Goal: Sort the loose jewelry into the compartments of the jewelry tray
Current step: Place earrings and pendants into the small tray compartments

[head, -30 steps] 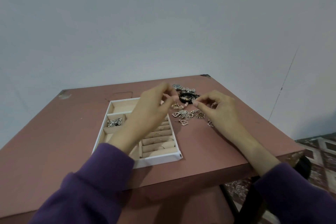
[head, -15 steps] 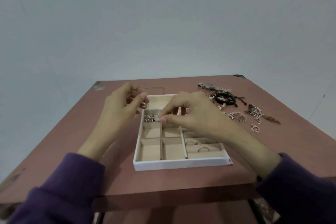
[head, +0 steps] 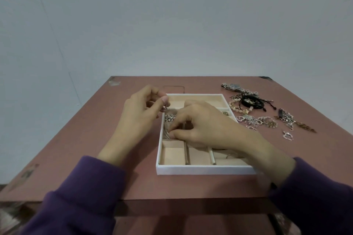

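Reddish table (head: 76, 139), rectangular tray (head: 206, 170), silvery jewelry (head: 255, 121)

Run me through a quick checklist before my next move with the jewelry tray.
1. Right hand over the jewelry tray, fingertips down in a left-column compartment: ok.
2. Piece secure in the right fingertips: cannot tell, the fingers hide it.
3. Left hand pinching a silver charm at the tray's left edge: ok.
4. Near-left compartment free: ok.
5. Table cleared of loose jewelry: not ok; watch, black cord bracelet and heart pendants lie right of the tray.
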